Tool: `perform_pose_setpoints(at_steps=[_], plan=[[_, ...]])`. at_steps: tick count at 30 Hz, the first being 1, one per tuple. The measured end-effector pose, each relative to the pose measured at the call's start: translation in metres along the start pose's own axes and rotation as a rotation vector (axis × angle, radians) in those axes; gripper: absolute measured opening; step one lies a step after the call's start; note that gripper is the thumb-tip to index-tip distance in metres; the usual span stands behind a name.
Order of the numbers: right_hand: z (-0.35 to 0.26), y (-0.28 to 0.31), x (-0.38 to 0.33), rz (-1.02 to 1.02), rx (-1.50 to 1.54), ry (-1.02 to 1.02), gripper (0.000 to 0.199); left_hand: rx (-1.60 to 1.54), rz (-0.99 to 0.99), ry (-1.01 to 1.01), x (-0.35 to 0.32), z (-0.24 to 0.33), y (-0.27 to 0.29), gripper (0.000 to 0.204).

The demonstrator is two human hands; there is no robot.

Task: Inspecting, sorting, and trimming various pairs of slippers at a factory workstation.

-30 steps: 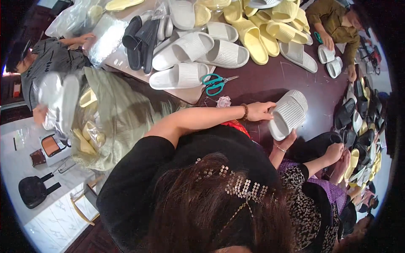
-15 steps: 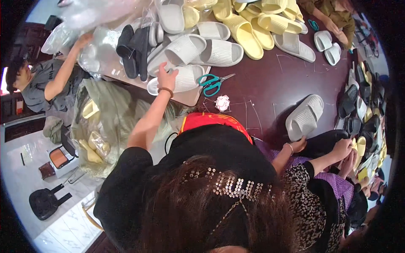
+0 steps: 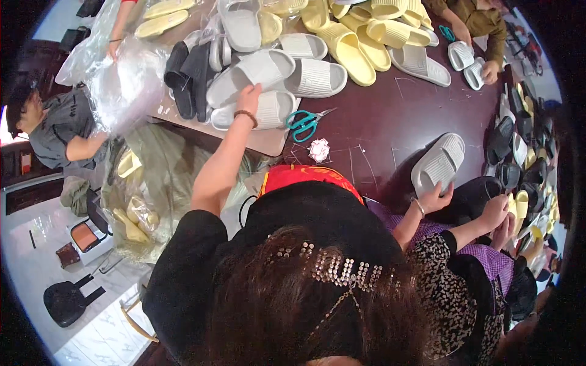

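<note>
My left hand [image 3: 248, 100] reaches over a cluster of grey slide slippers, its fingers closed on the near edge of the upper grey slide [image 3: 253, 72]. Directly below that lies another grey slide [image 3: 274, 110], partly covered by my wrist. On the right, a single grey slide [image 3: 438, 160] points away from me. My right hand [image 3: 434, 199] is at its heel end, fingers apart and touching or very close to it. Teal-handled scissors [image 3: 303, 125] lie between my hands, with a small crumpled white-and-pink piece [image 3: 318, 150] nearby.
Black slides [image 3: 198, 79] and yellow slides [image 3: 348, 52] crowd the far table. A person [image 3: 58, 125] at left handles clear plastic; another person's hands [image 3: 462, 35] touch grey slides at far right. A plastic sack [image 3: 149, 177] with yellow slides stands at left. A neighbour's hands [image 3: 497, 216] are close on my right.
My left hand has gone from reaching over the lower grey slide to the upper one's edge. My right fingers have spread and shifted upward. At left, the plastic has moved.
</note>
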State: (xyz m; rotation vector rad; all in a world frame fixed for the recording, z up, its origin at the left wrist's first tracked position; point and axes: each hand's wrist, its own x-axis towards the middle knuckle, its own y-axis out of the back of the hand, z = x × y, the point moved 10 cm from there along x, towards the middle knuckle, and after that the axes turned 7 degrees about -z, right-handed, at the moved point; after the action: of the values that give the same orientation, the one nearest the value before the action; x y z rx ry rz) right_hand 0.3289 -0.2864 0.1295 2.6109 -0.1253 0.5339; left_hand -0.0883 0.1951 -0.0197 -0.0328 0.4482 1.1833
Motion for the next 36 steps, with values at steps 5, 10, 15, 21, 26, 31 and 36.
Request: perform_pose_setpoints(at_steps=[5,10,15,21,26,31,36], plan=[[-0.027,-0.015,-0.006,-0.058,0.226,0.042,0.033,-0.364,0.207,-0.058,-0.038,0.055,0.031,0.046],[-0.047,-0.086,-0.034,-0.481,0.504,-0.081,0.028,-0.549,-0.123,-0.241,-0.089,0.169,-0.042,0.042],[-0.117,-0.142,-0.102,-0.988,0.642,-0.125,0.059,-1.099,-0.578,0.086,-0.126,0.177,-0.168,0.034],[-0.095,-0.148,-0.102,-0.82,0.84,-0.236,0.08,-1.1,-0.776,0.132,-0.168,0.157,-0.27,0.031],[-0.019,-0.149,-0.067,-0.759,0.571,-0.245,0.08,-0.888,-0.983,0.293,-0.153,0.113,-0.305,0.037],[0.02,-0.147,-0.048,-0.698,-0.02,-0.075,0.072,-0.4,-1.01,0.231,-0.131,0.065,-0.286,0.033],[-0.003,-0.131,-0.05,-0.523,-0.178,0.109,0.061,0.555,-0.414,-0.601,-0.088,0.057,-0.18,0.035]])
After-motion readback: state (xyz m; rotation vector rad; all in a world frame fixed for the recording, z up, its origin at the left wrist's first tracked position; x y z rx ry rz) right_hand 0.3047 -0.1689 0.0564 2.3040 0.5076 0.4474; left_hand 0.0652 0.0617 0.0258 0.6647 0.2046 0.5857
